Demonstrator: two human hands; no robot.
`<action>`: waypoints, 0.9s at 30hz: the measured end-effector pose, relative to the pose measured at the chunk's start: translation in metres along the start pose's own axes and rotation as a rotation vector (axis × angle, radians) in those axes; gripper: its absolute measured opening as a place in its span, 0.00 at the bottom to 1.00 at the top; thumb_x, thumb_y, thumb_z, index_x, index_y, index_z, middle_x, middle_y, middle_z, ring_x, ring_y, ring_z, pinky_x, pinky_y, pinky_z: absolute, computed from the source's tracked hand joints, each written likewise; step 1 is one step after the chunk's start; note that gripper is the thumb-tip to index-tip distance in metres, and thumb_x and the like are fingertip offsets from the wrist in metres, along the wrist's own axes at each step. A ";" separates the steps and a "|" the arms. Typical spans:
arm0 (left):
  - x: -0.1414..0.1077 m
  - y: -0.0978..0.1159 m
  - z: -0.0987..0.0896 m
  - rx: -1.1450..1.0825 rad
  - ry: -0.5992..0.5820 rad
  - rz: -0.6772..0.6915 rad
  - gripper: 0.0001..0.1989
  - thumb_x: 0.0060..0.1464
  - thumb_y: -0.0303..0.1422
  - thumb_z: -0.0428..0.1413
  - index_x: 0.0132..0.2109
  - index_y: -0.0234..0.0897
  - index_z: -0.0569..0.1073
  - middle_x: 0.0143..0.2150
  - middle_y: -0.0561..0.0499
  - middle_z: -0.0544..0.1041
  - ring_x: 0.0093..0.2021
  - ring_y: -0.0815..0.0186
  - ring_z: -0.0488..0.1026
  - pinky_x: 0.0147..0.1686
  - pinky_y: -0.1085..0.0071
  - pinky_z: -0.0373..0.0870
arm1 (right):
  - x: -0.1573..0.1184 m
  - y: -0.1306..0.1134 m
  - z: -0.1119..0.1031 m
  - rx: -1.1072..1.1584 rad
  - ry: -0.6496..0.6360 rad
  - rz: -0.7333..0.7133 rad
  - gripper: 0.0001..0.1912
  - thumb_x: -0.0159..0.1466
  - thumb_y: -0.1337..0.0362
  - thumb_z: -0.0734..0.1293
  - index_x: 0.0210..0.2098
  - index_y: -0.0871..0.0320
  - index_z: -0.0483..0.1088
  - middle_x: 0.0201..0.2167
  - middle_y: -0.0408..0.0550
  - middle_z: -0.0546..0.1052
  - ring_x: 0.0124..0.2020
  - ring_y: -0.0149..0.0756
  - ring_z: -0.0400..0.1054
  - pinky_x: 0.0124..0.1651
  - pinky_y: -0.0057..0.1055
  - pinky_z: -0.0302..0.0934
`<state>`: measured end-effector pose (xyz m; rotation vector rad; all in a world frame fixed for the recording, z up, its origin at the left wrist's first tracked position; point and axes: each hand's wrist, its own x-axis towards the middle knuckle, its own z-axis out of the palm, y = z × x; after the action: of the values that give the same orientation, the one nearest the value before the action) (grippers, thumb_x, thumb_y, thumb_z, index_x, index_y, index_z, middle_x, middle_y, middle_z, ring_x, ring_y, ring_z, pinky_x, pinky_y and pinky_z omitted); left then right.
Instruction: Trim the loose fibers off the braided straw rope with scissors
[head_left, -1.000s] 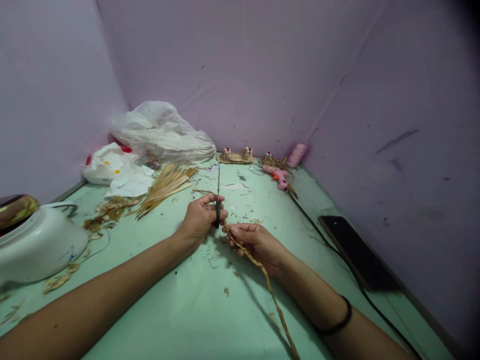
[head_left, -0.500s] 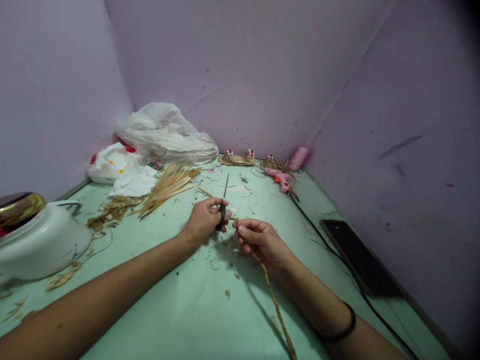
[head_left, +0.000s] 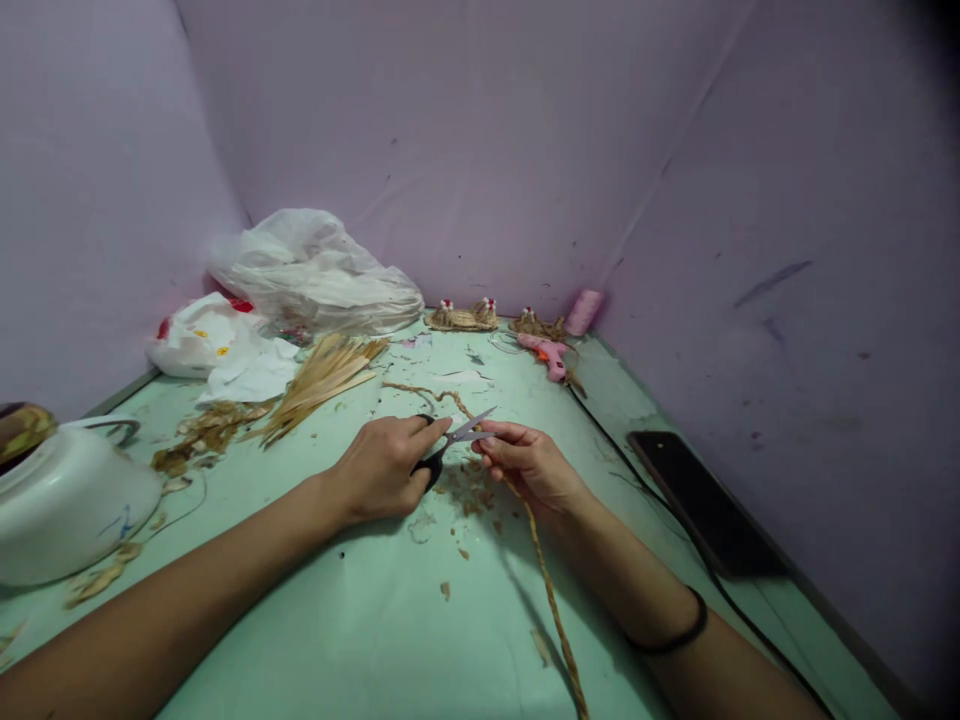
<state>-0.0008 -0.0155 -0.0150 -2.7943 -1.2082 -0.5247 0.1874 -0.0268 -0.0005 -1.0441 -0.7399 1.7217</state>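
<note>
Black-handled scissors (head_left: pixel 463 432) are in my left hand (head_left: pixel 386 465), their blades apart and pointing right at the twisted brown cord. My right hand (head_left: pixel 529 465) pinches this cord (head_left: pixel 546 580) between thumb and fingers, close to the blade tips. From my right hand the cord runs down to the front edge of the view, while its thin far end curls away to the upper left beyond the scissors. Small brown scraps (head_left: pixel 472 490) lie on the table under both hands.
A white pot (head_left: pixel 82 500) stands at left, near dried strips (head_left: pixel 322 385) and plastic bags (head_left: pixel 315 275). Woven pieces (head_left: pixel 463 318), a pink spool (head_left: pixel 583 312) and a pink glue gun (head_left: pixel 546 355) sit at the back. A black phone (head_left: pixel 701 500) and cable lie right.
The scissors have turned from pointing upward to pointing right, and their blades have opened around or beside the cord. My left hand has shifted left and down. The view has moved slightly.
</note>
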 end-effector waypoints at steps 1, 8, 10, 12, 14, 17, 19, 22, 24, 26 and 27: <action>0.000 0.000 -0.001 0.004 -0.015 -0.004 0.28 0.46 0.29 0.47 0.57 0.35 0.59 0.37 0.46 0.72 0.35 0.60 0.70 0.33 0.66 0.67 | 0.000 -0.001 0.000 -0.019 0.008 -0.006 0.12 0.39 0.72 0.73 0.25 0.63 0.74 0.18 0.43 0.74 0.16 0.21 0.62 0.17 0.18 0.54; 0.000 0.006 -0.010 -0.020 -0.109 -0.052 0.27 0.46 0.28 0.48 0.56 0.38 0.59 0.39 0.46 0.74 0.37 0.61 0.71 0.35 0.67 0.67 | -0.001 -0.002 0.001 -0.116 0.048 -0.064 0.12 0.36 0.69 0.75 0.23 0.63 0.73 0.16 0.41 0.73 0.16 0.23 0.63 0.17 0.18 0.55; 0.000 0.007 -0.010 -0.038 -0.118 -0.051 0.26 0.47 0.27 0.47 0.56 0.39 0.60 0.38 0.47 0.74 0.37 0.61 0.72 0.35 0.68 0.67 | -0.001 -0.002 0.001 -0.133 0.045 -0.076 0.12 0.36 0.69 0.74 0.22 0.63 0.73 0.16 0.41 0.73 0.16 0.23 0.62 0.17 0.18 0.55; 0.000 0.007 -0.010 -0.062 -0.119 -0.046 0.26 0.47 0.26 0.47 0.55 0.40 0.61 0.37 0.48 0.75 0.36 0.62 0.72 0.34 0.69 0.67 | -0.001 -0.003 0.001 -0.144 0.038 -0.077 0.11 0.36 0.69 0.74 0.21 0.63 0.73 0.16 0.41 0.72 0.16 0.22 0.62 0.16 0.18 0.54; 0.000 0.006 -0.009 -0.087 -0.116 -0.038 0.25 0.46 0.25 0.47 0.55 0.40 0.62 0.36 0.49 0.75 0.35 0.64 0.72 0.33 0.70 0.66 | -0.002 -0.004 0.002 -0.153 0.031 -0.071 0.10 0.37 0.69 0.74 0.20 0.63 0.72 0.15 0.41 0.72 0.15 0.22 0.61 0.16 0.18 0.54; 0.000 0.005 -0.008 -0.144 -0.103 -0.020 0.24 0.47 0.24 0.46 0.53 0.40 0.63 0.34 0.50 0.76 0.32 0.65 0.72 0.31 0.72 0.65 | -0.003 -0.006 0.003 -0.146 0.037 -0.056 0.10 0.38 0.69 0.74 0.20 0.64 0.71 0.15 0.41 0.72 0.15 0.21 0.61 0.16 0.18 0.53; 0.001 0.004 -0.008 -0.223 -0.069 -0.028 0.21 0.47 0.24 0.46 0.50 0.40 0.67 0.32 0.52 0.75 0.29 0.68 0.71 0.30 0.74 0.64 | -0.004 -0.006 0.003 -0.118 0.041 -0.042 0.11 0.38 0.70 0.74 0.22 0.64 0.71 0.16 0.42 0.73 0.15 0.22 0.62 0.16 0.18 0.53; 0.004 0.000 -0.006 -0.387 0.070 -0.131 0.14 0.48 0.27 0.48 0.42 0.37 0.71 0.25 0.55 0.71 0.24 0.72 0.65 0.25 0.77 0.61 | -0.004 -0.004 0.003 -0.073 0.023 -0.023 0.12 0.39 0.70 0.73 0.25 0.63 0.71 0.18 0.43 0.73 0.16 0.23 0.62 0.18 0.19 0.56; 0.006 -0.004 -0.003 -0.486 0.177 -0.244 0.13 0.48 0.30 0.51 0.42 0.34 0.71 0.23 0.56 0.69 0.22 0.73 0.62 0.23 0.78 0.59 | -0.004 -0.002 0.003 -0.043 0.009 -0.033 0.11 0.39 0.72 0.72 0.24 0.63 0.70 0.19 0.43 0.73 0.18 0.24 0.63 0.21 0.21 0.59; 0.006 -0.007 0.001 -0.557 0.228 -0.330 0.15 0.47 0.32 0.53 0.43 0.33 0.71 0.22 0.56 0.68 0.22 0.74 0.61 0.23 0.78 0.59 | -0.002 0.000 0.002 -0.018 -0.002 -0.046 0.09 0.39 0.74 0.70 0.22 0.62 0.69 0.21 0.43 0.73 0.20 0.24 0.64 0.24 0.21 0.60; 0.006 -0.008 0.003 -0.576 0.233 -0.355 0.16 0.46 0.33 0.53 0.44 0.33 0.70 0.22 0.56 0.68 0.22 0.73 0.62 0.23 0.78 0.59 | 0.000 0.001 0.002 -0.015 -0.013 -0.042 0.09 0.39 0.76 0.69 0.22 0.62 0.70 0.22 0.43 0.73 0.20 0.24 0.64 0.23 0.20 0.59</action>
<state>-0.0018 -0.0045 -0.0169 -2.8085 -1.7294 -1.3796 0.1851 -0.0276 -0.0006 -1.0207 -0.7789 1.6909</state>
